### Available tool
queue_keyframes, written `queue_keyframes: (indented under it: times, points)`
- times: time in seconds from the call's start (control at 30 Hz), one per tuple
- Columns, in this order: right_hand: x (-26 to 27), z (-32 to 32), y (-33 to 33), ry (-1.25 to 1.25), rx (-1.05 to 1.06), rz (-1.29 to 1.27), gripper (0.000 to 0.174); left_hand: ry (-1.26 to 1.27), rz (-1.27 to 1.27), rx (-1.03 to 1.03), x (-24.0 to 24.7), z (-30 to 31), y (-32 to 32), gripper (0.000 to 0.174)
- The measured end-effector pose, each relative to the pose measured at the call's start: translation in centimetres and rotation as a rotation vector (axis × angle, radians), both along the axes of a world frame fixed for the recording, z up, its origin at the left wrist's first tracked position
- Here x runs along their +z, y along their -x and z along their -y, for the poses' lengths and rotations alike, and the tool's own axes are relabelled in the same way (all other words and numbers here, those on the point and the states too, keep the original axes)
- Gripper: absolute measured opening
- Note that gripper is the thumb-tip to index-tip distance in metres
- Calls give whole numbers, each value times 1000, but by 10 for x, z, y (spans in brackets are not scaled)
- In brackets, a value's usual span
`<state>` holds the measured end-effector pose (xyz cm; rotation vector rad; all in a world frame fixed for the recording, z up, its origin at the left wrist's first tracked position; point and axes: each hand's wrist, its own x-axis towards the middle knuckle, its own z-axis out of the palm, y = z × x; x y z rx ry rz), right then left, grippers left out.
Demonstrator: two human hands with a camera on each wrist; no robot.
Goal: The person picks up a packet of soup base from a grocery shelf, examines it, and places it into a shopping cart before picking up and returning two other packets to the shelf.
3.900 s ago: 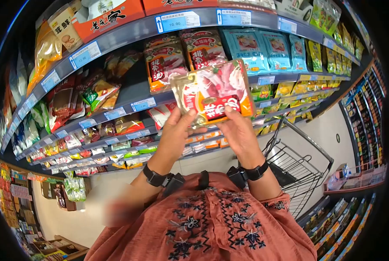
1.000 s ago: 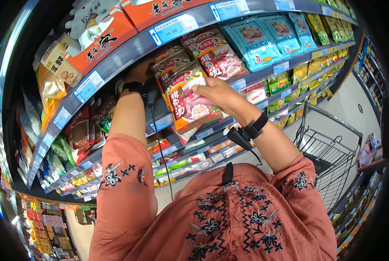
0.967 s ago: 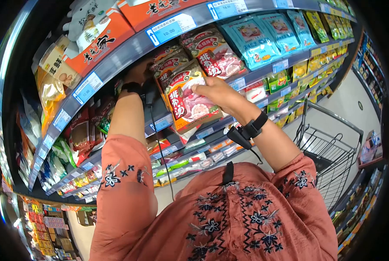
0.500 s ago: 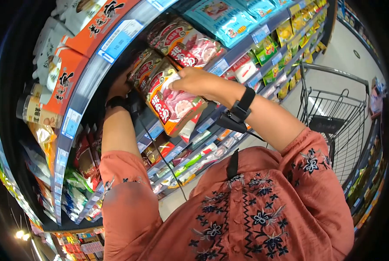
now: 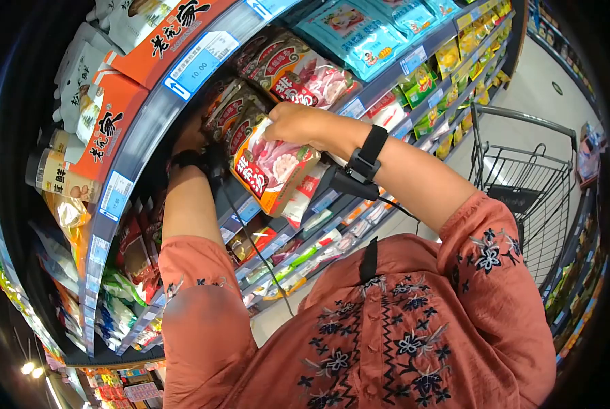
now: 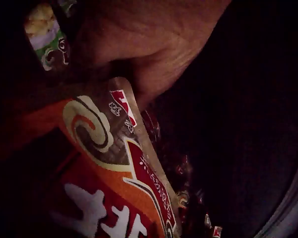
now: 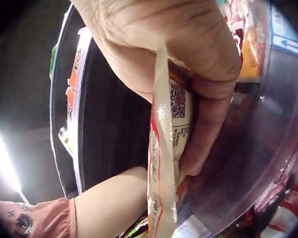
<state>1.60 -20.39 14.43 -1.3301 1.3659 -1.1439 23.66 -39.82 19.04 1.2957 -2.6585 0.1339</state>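
My right hand pinches a pork rib soup packet near its upper edge, with the thumb on its printed front. In the right wrist view, fingers curl behind the packet, which is seen edge-on. My left hand reaches deep under the upper shelf, beside similar packets. Dim light in the left wrist view shows the left hand over the corner of a soup packet. Its fingers are hidden there, so I cannot tell whether they hold anything.
The upper shelf edge with price tags hangs over the left forearm. Blue packets stand to the right, and lower shelves hold more packets. A wire shopping cart stands at the right. A cable hangs from the left wrist.
Earlier both hands held the packet before the shelf; now the right hand alone holds it at the shelf, and the left has reached inside. Lately the packet tilts slightly and the view has turned.
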Motion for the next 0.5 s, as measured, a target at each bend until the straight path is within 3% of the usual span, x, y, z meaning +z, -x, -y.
queue_keyframes:
  times: [0.13,0.23,0.37,0.5]
  points:
    - [2,-6,2,-25,13,28,32,-34,-100,-176,-7,23,-8,78]
    - [2,-8,1,-33,26,118,31,-402,-306,-138,-2,23,-3,78]
    - [-2,-2,1,-52,-5,45,30,-178,-70,-126,11,-3,8,73]
    - [7,-13,0,-62,-15,117,29,-200,-131,-189,7,2,2,70]
